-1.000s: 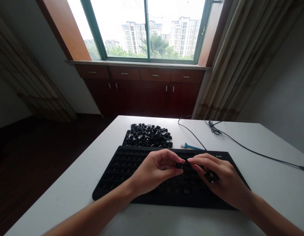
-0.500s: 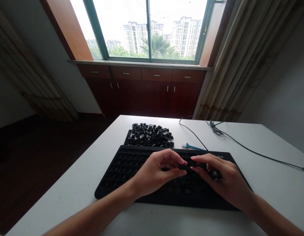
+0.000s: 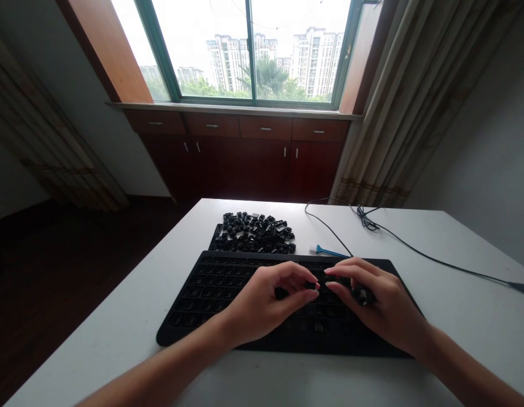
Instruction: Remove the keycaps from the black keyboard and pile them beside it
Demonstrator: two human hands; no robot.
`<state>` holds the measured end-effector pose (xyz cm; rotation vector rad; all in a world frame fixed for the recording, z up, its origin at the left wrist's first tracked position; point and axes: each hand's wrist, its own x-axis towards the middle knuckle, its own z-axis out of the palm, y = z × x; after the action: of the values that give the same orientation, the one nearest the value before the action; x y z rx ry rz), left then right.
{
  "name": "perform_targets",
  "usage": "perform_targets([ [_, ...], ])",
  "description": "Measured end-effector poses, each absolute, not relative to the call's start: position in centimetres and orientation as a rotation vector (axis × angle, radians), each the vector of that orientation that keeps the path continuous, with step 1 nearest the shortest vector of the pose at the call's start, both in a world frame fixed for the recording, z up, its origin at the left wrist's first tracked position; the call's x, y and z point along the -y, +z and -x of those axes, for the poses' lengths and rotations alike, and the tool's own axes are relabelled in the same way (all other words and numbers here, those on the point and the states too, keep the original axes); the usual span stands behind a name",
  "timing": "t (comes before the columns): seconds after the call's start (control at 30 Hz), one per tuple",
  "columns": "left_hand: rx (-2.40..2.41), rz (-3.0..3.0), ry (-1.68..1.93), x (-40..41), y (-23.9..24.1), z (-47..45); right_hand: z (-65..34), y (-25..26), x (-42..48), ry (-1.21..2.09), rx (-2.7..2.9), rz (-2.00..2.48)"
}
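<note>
A black keyboard (image 3: 211,288) with its keycaps removed lies on the white table (image 3: 457,316). Both my hands hover over its middle. My left hand (image 3: 265,302) is curled, its thumb and forefinger pinched on a small black keycap (image 3: 311,285). My right hand (image 3: 380,308) meets it fingertip to fingertip at that keycap, and its curled fingers also grip a small black object (image 3: 362,295), which I cannot make out. Behind the keyboard sits a pile of loose black keycaps (image 3: 253,233).
A blue-handled small brush (image 3: 329,252) lies behind the keyboard on the right. A black cable (image 3: 414,249) runs across the table's far right side. A dark wooden cabinet (image 3: 245,152) stands under the window, with curtains on both sides.
The view has shifted slightly. My hands stay together over the keyboard's middle, fingertips working the small keycap, with little other movement.
</note>
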<state>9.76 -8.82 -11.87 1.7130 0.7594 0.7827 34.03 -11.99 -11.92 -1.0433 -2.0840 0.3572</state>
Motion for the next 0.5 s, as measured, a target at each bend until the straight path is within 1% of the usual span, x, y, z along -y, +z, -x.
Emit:
perform_targets([
  [0.17,-0.774,-1.814,0.754,8.98,-11.81,-9.78,-34.03,-11.75,12.11,0.348,2.074,1.014],
  [0.5,-0.674,-2.026,0.845,9.03,-12.05,-9.87,-33.98,-12.4,12.19,0.409,2.148,0.953],
])
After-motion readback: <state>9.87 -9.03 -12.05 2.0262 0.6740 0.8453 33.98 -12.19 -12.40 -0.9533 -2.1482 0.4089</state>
